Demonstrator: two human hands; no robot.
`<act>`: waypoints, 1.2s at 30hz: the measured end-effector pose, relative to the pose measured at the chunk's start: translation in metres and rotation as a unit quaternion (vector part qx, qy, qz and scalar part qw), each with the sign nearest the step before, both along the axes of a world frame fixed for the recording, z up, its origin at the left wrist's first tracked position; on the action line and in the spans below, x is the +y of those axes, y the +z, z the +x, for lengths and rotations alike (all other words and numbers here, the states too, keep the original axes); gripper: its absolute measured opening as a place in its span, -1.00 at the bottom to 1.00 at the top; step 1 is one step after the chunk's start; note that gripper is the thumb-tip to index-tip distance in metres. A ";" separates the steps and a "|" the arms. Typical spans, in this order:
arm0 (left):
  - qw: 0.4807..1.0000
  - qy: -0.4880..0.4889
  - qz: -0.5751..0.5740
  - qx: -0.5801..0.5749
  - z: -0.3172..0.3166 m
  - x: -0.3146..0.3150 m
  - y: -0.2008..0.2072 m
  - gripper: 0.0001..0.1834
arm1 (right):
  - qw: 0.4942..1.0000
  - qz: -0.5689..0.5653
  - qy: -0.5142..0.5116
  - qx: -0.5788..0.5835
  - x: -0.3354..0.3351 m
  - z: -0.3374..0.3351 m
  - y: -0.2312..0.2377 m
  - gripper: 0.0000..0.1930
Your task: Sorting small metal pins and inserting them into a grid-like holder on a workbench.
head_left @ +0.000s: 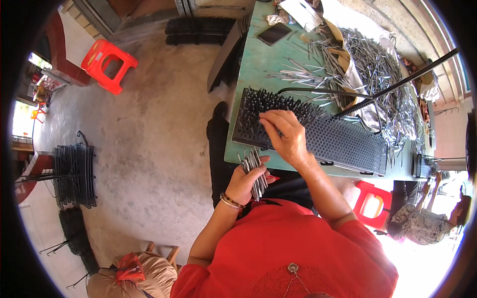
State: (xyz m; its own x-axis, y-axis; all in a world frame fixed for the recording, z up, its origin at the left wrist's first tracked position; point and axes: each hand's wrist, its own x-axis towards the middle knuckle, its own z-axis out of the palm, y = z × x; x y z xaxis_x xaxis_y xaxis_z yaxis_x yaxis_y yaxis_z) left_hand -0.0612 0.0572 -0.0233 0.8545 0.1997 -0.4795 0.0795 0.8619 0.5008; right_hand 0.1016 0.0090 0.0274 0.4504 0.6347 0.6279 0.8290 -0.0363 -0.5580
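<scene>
1. I see a red stool [110,64] on the floor, far left.
2. The left hand [244,182] is closed around a bunch of thin metal sticks [257,180], thumb across them. Their long side points away from the body, toward the tray.
3. The right hand [287,133] is above the tray, bent leftward, fingertips pinched. I can't tell if it holds anything. The bunch is nearer the body and a little left of it.
4. The long black tray [343,144], full of holes, runs left to right on the green table [256,57].
</scene>
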 end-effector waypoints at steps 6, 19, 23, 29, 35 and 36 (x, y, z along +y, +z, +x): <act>1.000 0.011 0.003 0.010 -0.001 0.001 0.004 -0.69 | 0.993 -0.087 0.021 -0.082 -0.001 -0.002 -0.006 -0.82; 0.996 0.065 0.068 0.005 -0.002 0.000 0.016 -0.78 | 0.840 -0.254 0.124 0.463 -0.019 -0.015 0.001 -0.77; 0.995 0.100 -0.022 0.006 -0.007 0.006 0.007 -0.78 | 0.884 -0.142 0.099 0.433 -0.011 -0.016 0.000 -0.79; 0.994 0.100 -0.041 0.018 -0.010 0.010 -0.002 -0.80 | 0.959 -0.054 0.013 0.278 0.012 -0.017 0.007 -0.80; 0.994 0.095 -0.036 0.032 -0.011 0.010 -0.004 -0.81 | 0.979 0.011 -0.012 0.201 0.026 -0.017 -0.012 -0.79; 0.995 0.093 -0.036 0.030 -0.012 0.010 -0.005 -0.81 | 0.982 0.035 -0.010 0.188 0.028 -0.017 -0.015 -0.77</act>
State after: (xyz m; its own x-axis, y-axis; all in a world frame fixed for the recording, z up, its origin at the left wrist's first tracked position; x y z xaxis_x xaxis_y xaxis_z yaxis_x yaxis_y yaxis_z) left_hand -0.0729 0.0672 -0.0279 0.7754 0.3142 -0.5477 -0.0558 0.8981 0.4362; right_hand 0.0844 0.0366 0.0121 0.6701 0.5845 0.4575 0.5644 -0.0008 -0.8255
